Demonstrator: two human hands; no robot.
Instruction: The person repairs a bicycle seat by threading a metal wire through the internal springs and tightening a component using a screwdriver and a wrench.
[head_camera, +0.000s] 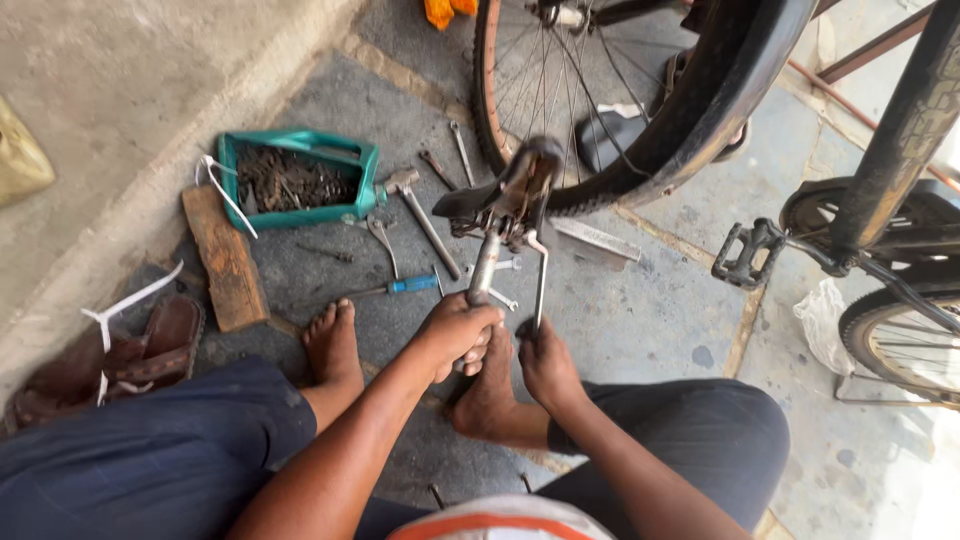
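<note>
**Saddle post gripped in both hands on a paved floor**

A bicycle saddle (505, 190) on its metal post (484, 268) stands upside-down before a seated, barefoot person. The left hand (458, 335) is wrapped tightly round the post; the right hand (545, 362) is closed on a slim tool (540, 285) reaching up to the saddle clamp. Just beside lie a blue-handled screwdriver (395, 288), a hammer (420, 215) and spanners. A green tray (300, 180) of parts sits near a bicycle wheel (640, 100).
</note>
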